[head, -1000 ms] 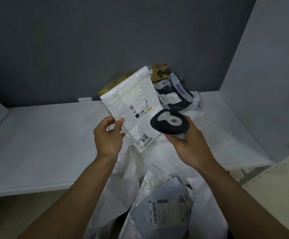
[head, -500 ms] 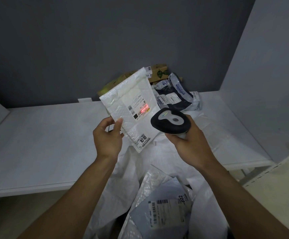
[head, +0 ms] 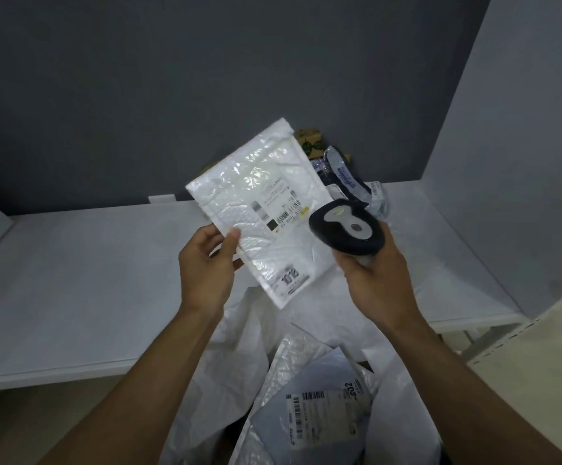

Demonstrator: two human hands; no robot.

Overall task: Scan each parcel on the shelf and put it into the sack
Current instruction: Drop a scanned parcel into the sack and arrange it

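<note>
White bubble mailer [head: 259, 209] held up at a sorting shelf [head: 71, 280], seen from the head camera. A person's left hand [head: 205, 263] pinches the parcel by its left long edge, thumb on the label face and fingers curled behind, and holds it tilted above the shelf. The right hand [head: 376, 280] wraps around the grip of a dark handheld scanner [head: 345, 226], whose head sits just beside the mailer's barcode label; no scan light shows on the label.

The mailer's long axis runs steeply from upper left to lower right. Its lower corner points at the open white sack [head: 219, 364], below and nearer the person, where a grey labelled parcel [head: 319, 407] already lies. Only the left hand carries the mailer, so the drop looks to be its job: a short lowering toward the body. A dark parcel [head: 343, 172] and a cardboard box [head: 309, 140] wait at the back of the shelf.
</note>
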